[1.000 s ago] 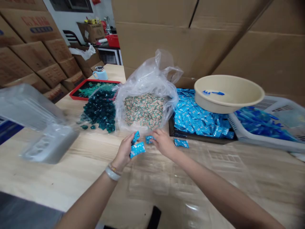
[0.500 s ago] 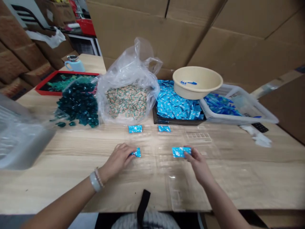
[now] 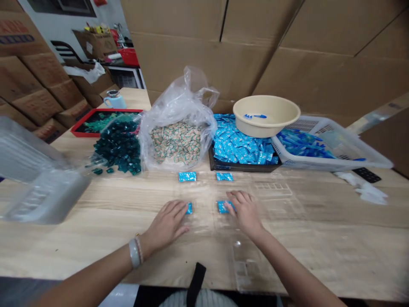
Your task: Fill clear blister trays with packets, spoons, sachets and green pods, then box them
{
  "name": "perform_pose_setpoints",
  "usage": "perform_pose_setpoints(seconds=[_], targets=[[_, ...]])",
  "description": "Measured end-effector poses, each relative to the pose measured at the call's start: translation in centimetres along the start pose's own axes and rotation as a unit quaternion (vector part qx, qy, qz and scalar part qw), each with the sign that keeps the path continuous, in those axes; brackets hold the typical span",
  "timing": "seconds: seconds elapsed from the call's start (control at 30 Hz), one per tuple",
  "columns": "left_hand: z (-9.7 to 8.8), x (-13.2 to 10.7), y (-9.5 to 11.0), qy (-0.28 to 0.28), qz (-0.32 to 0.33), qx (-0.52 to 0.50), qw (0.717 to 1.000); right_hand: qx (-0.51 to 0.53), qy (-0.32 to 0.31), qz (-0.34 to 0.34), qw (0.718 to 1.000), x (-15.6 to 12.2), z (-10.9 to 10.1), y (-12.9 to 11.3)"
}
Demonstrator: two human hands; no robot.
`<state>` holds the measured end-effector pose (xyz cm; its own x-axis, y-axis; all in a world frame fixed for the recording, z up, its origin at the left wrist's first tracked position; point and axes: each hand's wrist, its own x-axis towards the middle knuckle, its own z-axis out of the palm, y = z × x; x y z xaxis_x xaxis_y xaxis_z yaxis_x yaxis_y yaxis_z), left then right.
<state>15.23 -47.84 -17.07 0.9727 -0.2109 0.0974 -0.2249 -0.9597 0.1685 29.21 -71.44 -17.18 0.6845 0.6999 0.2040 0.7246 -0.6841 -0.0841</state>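
Observation:
My left hand [image 3: 168, 221] lies flat with its fingers stretched out. Its fingertips cover part of a small blue packet [image 3: 189, 208] in a clear plastic tray. To the right, my right hand [image 3: 246, 213] rests with fingers spread, its thumb over the right end of another blue packet [image 3: 222, 207]. Two more blue packets, one on the left [image 3: 187, 177] and one on the right [image 3: 224, 176], lie farther back in the clear trays. The outlines of these trays [image 3: 204, 228] are hard to make out against the wood.
Behind stand a red tray [image 3: 75, 128], dark green pieces [image 3: 119, 149], a plastic bag of small packets [image 3: 175, 143], a black tray [image 3: 244, 167] of blue packets, a cream basin [image 3: 266, 125] and a white basket [image 3: 348, 162]. Stacked clear trays [image 3: 51, 194] sit left.
My right hand has moved left and set its blue packet down in the clear tray. My left hand has flattened over its packet. The view has shifted slightly.

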Motion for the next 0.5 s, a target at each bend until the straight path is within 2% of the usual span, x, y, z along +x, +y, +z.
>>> perform_pose_setpoints(seconds=[0.1,0.2,0.23,0.3,0.33,0.37,0.43,0.5], targets=[[0.1,3.4,-1.0,-0.002,-0.027,-0.003,1.000,0.011,-0.034,0.016,0.999,3.9,0.8,0.6],[0.8,5.4,-2.1,-0.027,-0.011,-0.007,1.000,0.031,-0.062,0.018,0.997,6.1,0.8,1.8],[0.7,5.9,-2.2,-0.019,-0.005,-0.011,1.000,0.039,-0.042,0.021,0.998,6.5,0.5,2.5],[-0.1,7.7,-2.0,0.035,-0.008,-0.028,0.999,0.047,0.028,0.053,0.997,7.7,-0.7,4.2],[-0.9,9.2,-1.7,0.068,-0.009,-0.042,0.997,0.046,0.056,0.081,0.994,8.7,-1.4,5.1],[-1.8,11.4,-1.4,0.100,-0.013,-0.058,0.993,0.042,0.058,0.114,0.991,9.9,-2.1,6.1],[-3.5,17.3,-0.6,0.099,0.012,-0.092,0.991,0.034,-0.009,0.169,0.985,12.8,-3.0,8.1],[-4.3,23.7,0.0,0.058,-0.034,-0.087,0.994,0.038,-0.099,0.191,0.976,15.6,-3.4,10.0]])
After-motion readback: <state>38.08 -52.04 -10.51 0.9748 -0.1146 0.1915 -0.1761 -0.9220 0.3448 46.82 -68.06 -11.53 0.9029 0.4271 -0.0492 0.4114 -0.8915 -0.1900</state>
